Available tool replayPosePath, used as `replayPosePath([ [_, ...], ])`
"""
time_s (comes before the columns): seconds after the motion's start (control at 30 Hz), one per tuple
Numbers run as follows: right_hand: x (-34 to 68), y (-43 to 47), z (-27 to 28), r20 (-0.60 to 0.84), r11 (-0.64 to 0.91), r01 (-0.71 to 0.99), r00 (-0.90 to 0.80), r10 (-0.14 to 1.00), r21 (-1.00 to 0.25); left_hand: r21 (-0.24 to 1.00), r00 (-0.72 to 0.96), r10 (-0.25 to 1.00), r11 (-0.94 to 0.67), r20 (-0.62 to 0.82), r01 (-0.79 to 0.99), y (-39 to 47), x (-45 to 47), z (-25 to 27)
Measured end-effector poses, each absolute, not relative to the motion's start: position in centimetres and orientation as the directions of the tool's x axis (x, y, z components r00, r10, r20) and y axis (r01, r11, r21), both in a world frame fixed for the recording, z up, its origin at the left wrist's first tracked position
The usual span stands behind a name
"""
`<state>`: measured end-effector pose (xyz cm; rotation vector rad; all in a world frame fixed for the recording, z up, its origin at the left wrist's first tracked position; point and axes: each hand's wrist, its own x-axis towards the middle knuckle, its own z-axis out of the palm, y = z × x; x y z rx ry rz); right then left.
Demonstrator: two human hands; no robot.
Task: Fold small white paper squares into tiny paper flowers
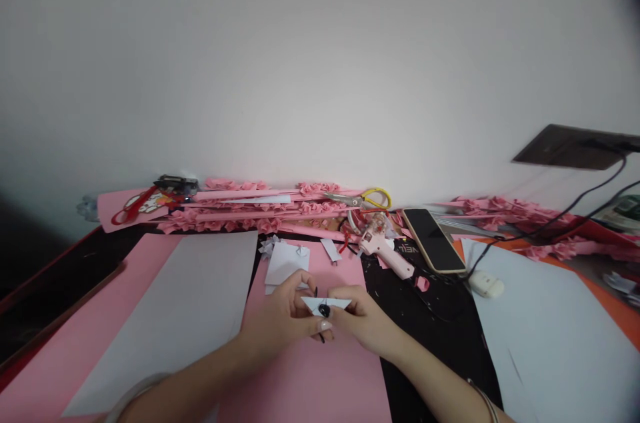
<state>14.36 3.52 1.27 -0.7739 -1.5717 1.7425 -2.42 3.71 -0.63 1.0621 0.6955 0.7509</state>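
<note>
Between my two hands is a small folded piece of white paper [327, 303], shaped like a triangle with its wide edge at the top. My left hand [290, 313] grips it from the left, fingers curled behind it and thumb near its lower tip. From the other side my right hand [363, 318] pinches it, with the dark-nailed thumb pressed on its front. Both hands are above a pink sheet [345, 376]. Just beyond my left hand lies a stack of white paper squares [287, 263], with small folded white pieces at its top edge.
A pink glue gun [385, 253] and a phone [434, 241] lie to the right, near a white charger-like block [486, 284] and black cables. Yellow-handled scissors [375, 198], red-handled scissors [134, 205] and pink paper-flower stems [230, 215] line the wall. Large white sheets [170, 316] flank my hands.
</note>
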Motion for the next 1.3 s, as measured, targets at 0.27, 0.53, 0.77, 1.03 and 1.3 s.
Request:
replayPosePath([
  [0.27,14.4,3.6,1.3,0.013,-0.042,-0.076,-0.608,0.794,-0.996,0.937,0.600,0.785,0.311,-0.158,-0.160,3.3,-2.3,0.1],
  [0.53,14.3,3.5,1.0,0.030,-0.005,-0.064,-0.527,0.849,-0.998,0.940,0.563,0.813,0.294,-0.152,-0.171,3.6,-2.4,-0.1],
  [0.77,14.6,3.7,0.6,0.010,0.050,0.063,-0.521,0.854,-0.997,0.938,0.542,0.823,0.303,-0.170,-0.166,3.9,-2.6,-0.4],
  [1.03,14.8,3.6,1.0,0.259,0.363,0.354,-0.309,0.915,-0.862,0.897,0.523,0.790,0.431,-0.321,-0.101,3.8,-2.5,0.7],
  [1.3,15.0,3.7,1.0,0.433,0.512,0.391,-0.277,0.858,-0.764,0.804,0.465,0.822,0.502,-0.328,-0.319,4.0,-2.8,1.0],
])
